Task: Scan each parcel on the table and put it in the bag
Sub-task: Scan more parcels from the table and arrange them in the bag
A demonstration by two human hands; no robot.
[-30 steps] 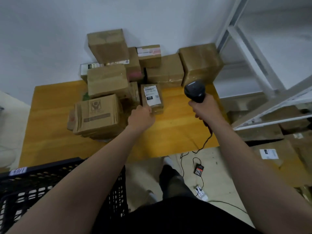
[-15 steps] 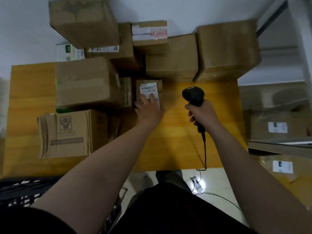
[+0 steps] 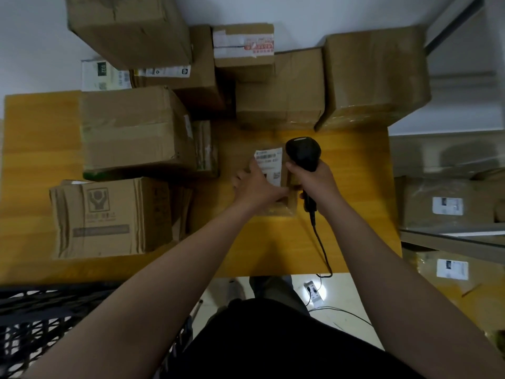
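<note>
Nearest the camera, the person's dark clothing [image 3: 273, 348] fills the bottom edge, and a black plastic crate [image 3: 41, 313] sits well to the near left of the small parcel [image 3: 285, 206]. Both bare forearms reach forward and draw together over that parcel.

The left hand [image 3: 257, 184] lies palm down on the small parcel. Its forefinger runs straight along the left edge of the white shipping label [image 3: 270, 162], its thumb stretches right across the top, and its other fingers bend over the parcel's left side, so it holds the box. The parcel rests on the yellow table [image 3: 349, 214].

Touching the parcel's right side, the right hand [image 3: 317, 181] is clenched round the handle of a black barcode scanner [image 3: 303, 153]. The scanner's head stands just beside the label's far right corner. Its black cable [image 3: 322, 247] trails from the handle toward the near side of the parcel and drops over the table edge.

Left of the parcel lies a creased carton with a printed logo [image 3: 109, 217], and just beyond that is a large taped carton [image 3: 136, 129]. Beyond the parcel a row of brown boxes stands against the white wall: a middle box [image 3: 278, 88], a tape-wrapped box [image 3: 374, 77] to the far right, and a small box with red-printed tape [image 3: 243, 47] stacked farther back. Well to the parcel's right, off the table, two labelled parcels [image 3: 448, 206] lie beside a metal shelf rail [image 3: 451, 236].
</note>
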